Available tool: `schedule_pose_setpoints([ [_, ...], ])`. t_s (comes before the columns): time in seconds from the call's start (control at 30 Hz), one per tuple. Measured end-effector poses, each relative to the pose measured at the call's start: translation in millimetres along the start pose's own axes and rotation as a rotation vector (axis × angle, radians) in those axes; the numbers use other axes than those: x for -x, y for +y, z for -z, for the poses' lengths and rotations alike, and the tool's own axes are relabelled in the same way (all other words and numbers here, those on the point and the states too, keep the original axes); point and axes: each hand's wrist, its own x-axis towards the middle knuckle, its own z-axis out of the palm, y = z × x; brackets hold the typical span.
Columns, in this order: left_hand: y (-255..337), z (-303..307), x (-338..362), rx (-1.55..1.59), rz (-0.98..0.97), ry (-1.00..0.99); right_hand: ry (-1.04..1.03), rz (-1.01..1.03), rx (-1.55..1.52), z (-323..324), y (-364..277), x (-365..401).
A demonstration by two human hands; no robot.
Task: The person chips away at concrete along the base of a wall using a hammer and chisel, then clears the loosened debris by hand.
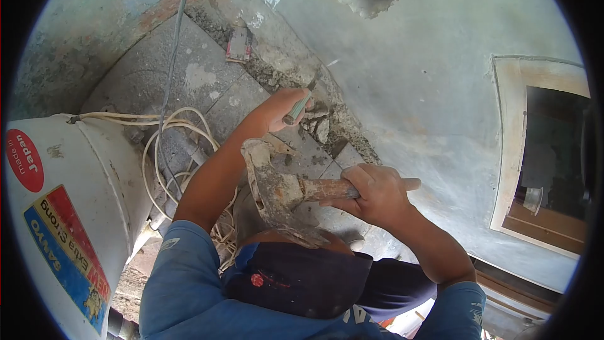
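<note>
My left hand (278, 108) is closed around a chisel (296, 111) with a greenish handle. Its blade points up and away, against the base of the grey wall (402, 69), where the plaster is broken. In my right hand (381, 192) I grip the wooden handle of a hammer (280, 194). The hammer's large head, crusted with mortar, is raised close to the camera, apart from the chisel. Broken rubble (321, 127) lies along the foot of the wall, just beyond my left hand.
A white tank (75, 151) with stickers stands at left. Looped pale cable (151, 151) and a grey cable (168, 69) lie beside it. A small red-and-white packet (239, 45) rests on the tiled floor (157, 56). A framed opening (506, 145) is set in the wall at right.
</note>
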Motion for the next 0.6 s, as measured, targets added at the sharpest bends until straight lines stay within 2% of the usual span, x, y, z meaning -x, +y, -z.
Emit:
schedule_pose_setpoints([
  [0.13,7,-12,3,0.048,0.030,0.032,0.011,0.046,0.069,-18,14,5],
  [0.17,8,-15,1,0.077,0.052,0.094,0.015,0.046,0.067,-27,23,7],
  [0.23,11,-19,2,0.108,0.070,0.158,-0.046,-0.065,0.167,-40,37,6],
  [0.27,14,-21,4,-0.010,0.060,0.143,-0.044,-0.063,0.168,-43,40,7],
  [0.33,14,-20,2,-0.130,0.051,0.128,-0.164,-0.310,0.237,-43,39,2],
  [0.37,11,-16,-1,-0.088,0.061,0.127,-0.161,-0.309,0.237,-40,34,3],
  [0.43,10,-21,-2,-0.048,0.088,0.122,-0.051,-0.136,0.090,-26,14,9],
  [0.47,12,-31,1,0.042,0.074,0.206,-0.051,-0.150,0.085,-15,5,8],
  [0.5,14,-39,2,0.127,0.059,0.288,0.045,0.060,0.036,-3,-4,6],
  [0.53,14,-43,0,0.114,0.065,0.280,0.148,0.273,-0.008,3,-8,4],
  [0.6,15,-43,-3,0.221,0.083,0.328,0.229,0.331,0.016,-3,2,2],
])
